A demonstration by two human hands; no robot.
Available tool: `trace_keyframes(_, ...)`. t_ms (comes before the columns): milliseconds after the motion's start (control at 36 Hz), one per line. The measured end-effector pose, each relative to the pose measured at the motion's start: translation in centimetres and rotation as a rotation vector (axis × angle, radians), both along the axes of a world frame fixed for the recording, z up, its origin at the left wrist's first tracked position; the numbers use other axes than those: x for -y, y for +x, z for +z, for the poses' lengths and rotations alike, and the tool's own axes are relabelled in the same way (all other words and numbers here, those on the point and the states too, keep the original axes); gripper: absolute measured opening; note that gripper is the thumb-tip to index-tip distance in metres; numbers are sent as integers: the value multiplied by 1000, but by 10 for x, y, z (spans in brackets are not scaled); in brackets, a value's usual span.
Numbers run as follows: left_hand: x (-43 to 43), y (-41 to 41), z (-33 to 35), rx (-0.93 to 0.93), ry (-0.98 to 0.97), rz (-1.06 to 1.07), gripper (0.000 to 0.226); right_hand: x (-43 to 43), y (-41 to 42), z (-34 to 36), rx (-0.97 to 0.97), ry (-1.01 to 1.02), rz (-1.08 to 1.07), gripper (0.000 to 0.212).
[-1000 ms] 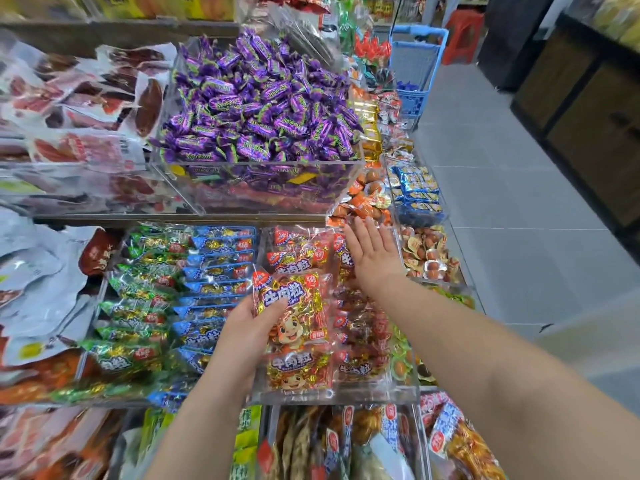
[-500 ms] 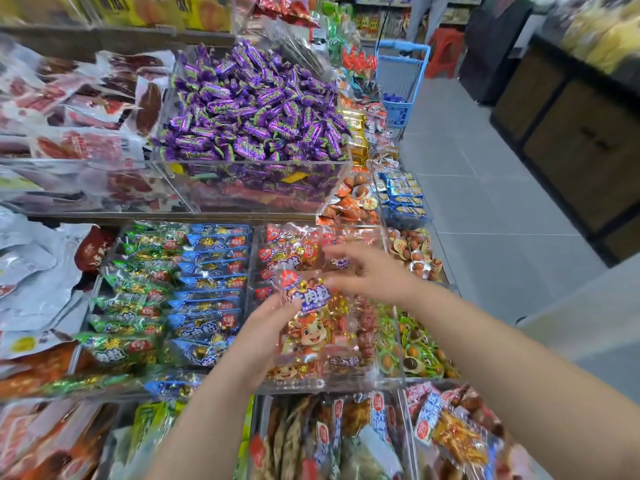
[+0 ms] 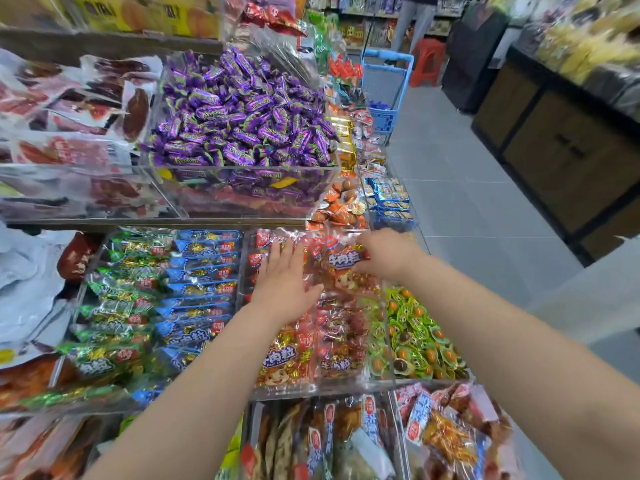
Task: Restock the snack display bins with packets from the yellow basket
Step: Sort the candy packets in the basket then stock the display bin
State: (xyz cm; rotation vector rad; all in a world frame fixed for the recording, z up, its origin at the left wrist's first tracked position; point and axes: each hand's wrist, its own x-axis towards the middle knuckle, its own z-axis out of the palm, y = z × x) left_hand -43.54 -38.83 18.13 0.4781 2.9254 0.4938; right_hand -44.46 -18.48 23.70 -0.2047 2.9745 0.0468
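A clear display bin (image 3: 311, 388) in the middle row holds red and gold snack packets (image 3: 287, 358). My left hand (image 3: 282, 282) lies flat with straight fingers on the packets in the bin's left half. My right hand (image 3: 384, 252) pinches the top edge of a red packet with a cartoon face (image 3: 344, 268) at the bin's far right part. The yellow basket is out of view.
Green and blue packets (image 3: 166, 289) fill the bin to the left, green round snacks (image 3: 415, 337) the bin to the right. A heap of purple candies (image 3: 239, 112) sits above. A blue trolley (image 3: 386, 81) and red stool stand in the aisle behind.
The cartoon-face packet went from my left hand to my right and moved to the bin's far right part. My left hand let go and now lies flat on the packets.
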Motion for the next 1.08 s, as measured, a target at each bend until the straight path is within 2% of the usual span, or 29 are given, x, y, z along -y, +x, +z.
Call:
trace_keyframes(83, -2, -6, -16, -44, -173, -26, 98, 20, -2, -16, -56, 129, 32, 49)
trace_keyframes(139, -2, -5, -23, -98, -206, -24, 100, 28, -1, -31, -109, 179, 80, 52)
trace_keyframes(222, -1, -2, -29, -138, -191, -20, 99, 36, 6, -55, -106, 162, 98, 82)
trace_keyframes(306, 0, 0, -29, -142, -188, -28, 97, 40, 9, -75, -51, 193, 110, 96)
trace_keyframes(417, 0, -1, -30, -133, -182, -27, 97, 36, 5, -85, -38, 219, 94, 90)
trace_keyframes(583, 2, -2, -31, -143, -200, -32, 97, 37, -14, -81, -70, 307, 122, 95)
trace_keyframes(833, 7, 6, -27, -151, -132, -48, 88, 32, -17, -86, -76, 283, 89, 84)
trace_keyframes(944, 4, 0, -25, -123, -196, -82, 92, 35, -20, -86, -18, 300, 53, 94)
trace_keyframes(1083, 3, -12, -20, -26, -240, -93, 100, 37, -19, -80, 37, 255, 69, 120)
